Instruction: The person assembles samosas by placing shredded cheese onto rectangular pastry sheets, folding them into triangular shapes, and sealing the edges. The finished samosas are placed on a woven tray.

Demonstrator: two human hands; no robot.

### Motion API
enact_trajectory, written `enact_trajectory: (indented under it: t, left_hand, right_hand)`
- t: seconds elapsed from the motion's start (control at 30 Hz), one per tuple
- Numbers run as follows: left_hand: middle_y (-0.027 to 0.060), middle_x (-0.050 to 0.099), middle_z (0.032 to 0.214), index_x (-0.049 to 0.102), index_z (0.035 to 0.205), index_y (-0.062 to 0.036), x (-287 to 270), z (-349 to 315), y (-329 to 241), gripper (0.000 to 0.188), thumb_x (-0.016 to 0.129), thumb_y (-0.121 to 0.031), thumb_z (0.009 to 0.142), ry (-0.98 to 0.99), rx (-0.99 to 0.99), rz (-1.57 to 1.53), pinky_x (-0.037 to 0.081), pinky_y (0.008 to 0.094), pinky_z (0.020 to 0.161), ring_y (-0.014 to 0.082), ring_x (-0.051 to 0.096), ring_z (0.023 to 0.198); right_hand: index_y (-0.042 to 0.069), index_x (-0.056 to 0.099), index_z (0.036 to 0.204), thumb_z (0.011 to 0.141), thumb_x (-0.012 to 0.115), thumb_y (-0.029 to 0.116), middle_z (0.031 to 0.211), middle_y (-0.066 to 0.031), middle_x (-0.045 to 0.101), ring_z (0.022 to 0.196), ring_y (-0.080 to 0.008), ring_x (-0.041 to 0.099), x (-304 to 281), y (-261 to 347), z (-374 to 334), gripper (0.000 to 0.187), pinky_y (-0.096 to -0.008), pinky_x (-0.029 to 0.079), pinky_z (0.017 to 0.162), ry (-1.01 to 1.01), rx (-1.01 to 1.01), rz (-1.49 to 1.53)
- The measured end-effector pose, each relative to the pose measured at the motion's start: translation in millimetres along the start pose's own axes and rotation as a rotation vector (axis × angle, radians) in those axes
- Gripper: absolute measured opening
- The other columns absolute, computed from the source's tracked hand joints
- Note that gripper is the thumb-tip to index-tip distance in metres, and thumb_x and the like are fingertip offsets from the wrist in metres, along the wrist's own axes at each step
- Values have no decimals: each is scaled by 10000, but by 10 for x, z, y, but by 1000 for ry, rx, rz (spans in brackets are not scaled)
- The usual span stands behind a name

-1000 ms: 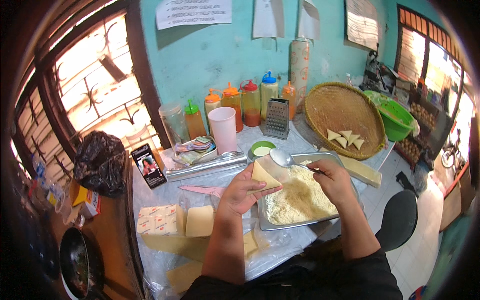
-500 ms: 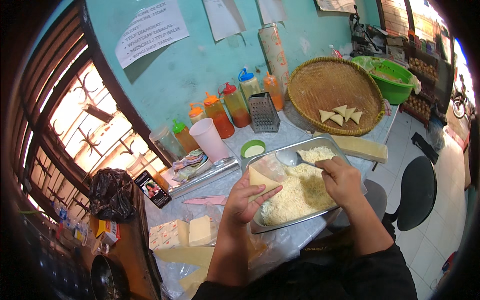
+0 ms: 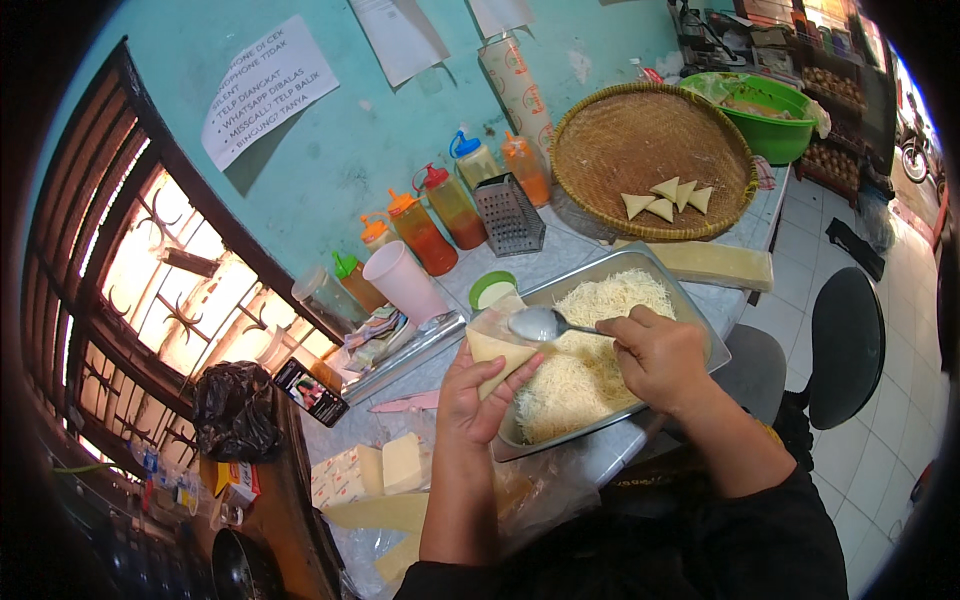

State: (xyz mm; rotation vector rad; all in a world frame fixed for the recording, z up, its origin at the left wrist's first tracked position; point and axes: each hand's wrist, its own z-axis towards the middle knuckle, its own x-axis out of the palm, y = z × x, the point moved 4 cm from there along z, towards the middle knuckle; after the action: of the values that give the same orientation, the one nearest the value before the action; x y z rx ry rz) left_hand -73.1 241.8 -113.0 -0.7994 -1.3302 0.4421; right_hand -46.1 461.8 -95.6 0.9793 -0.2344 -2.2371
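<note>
My left hand (image 3: 470, 400) holds a thin pastry wrapper (image 3: 497, 350) folded into a cone, its broad end upward. My right hand (image 3: 660, 355) grips the handle of a metal spoon (image 3: 540, 324). The spoon's bowl lies against the open mouth of the cone; how much it carries I cannot make out. Just under both hands is a metal tray (image 3: 716, 350) heaped with white shredded filling (image 3: 560, 400) that looks like grated cheese. Several folded pastry triangles (image 3: 660, 209) rest together on a round woven tray (image 3: 640, 130) at the back right.
Behind the tray stand a green-rimmed bowl (image 3: 492, 290), a box grater (image 3: 510, 215), a pink cup (image 3: 403, 280) and several sauce bottles (image 3: 424, 235). Cheese blocks (image 3: 407, 463), wrapper sheets (image 3: 385, 511) and a pink knife (image 3: 405, 402) lie to the left. A wrapper stack (image 3: 710, 265) sits right.
The spoon has come up from the filling and moved left to the cone's mouth. My left hand has turned the cone more upright. The whole view has shifted slightly.
</note>
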Motion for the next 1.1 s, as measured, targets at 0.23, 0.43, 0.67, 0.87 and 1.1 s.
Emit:
enact_trajectory:
  t: [0.23, 0.43, 0.67, 0.87, 1.1]
  left_hand:
    - [174, 456, 1316, 341, 1356, -33, 15, -29, -79, 643, 481, 135, 751, -18, 25, 48, 426, 496, 1009, 345, 478, 1203]
    - [195, 462, 1309, 344, 1353, -14, 101, -67, -47, 636, 495, 113, 749, -18, 31, 266, 432, 507, 1000, 356, 478, 1208]
    - [192, 480, 1292, 359, 1345, -9, 110, -81, -99, 634, 510, 107, 741, -51, 61, 280, 445, 495, 989, 343, 506, 1182]
    - [198, 500, 1266, 359, 1335, 5, 114, -91, -98, 627, 525, 102, 738, -18, 62, 289, 447, 497, 985, 347, 521, 1163]
    - [204, 499, 1264, 358, 1329, 11, 101, -85, -71, 621, 528, 98, 738, -18, 33, 314, 445, 506, 983, 351, 525, 1157]
  right_hand:
    - [146, 687, 903, 714, 603, 89, 720, -55, 578, 643, -270, 604, -68, -60, 40, 215, -373, 480, 556, -94, 48, -45]
    - [154, 673, 859, 694, 576, 109, 722, -44, 578, 645, -270, 603, 46, 4, 3, 196, -391, 482, 557, 63, -32, 1]
    - [118, 694, 839, 686, 581, 62, 714, -65, 592, 648, -276, 602, -66, -137, 51, 198, -366, 486, 579, -41, 4, 20]
    - [126, 690, 811, 680, 573, 77, 705, -64, 588, 655, -281, 603, -68, -144, 67, 182, -375, 485, 580, -20, -14, 1]
    - [114, 698, 807, 675, 559, 68, 723, -78, 612, 669, -284, 604, -46, -162, 50, 197, -368, 494, 606, 27, -6, 24]
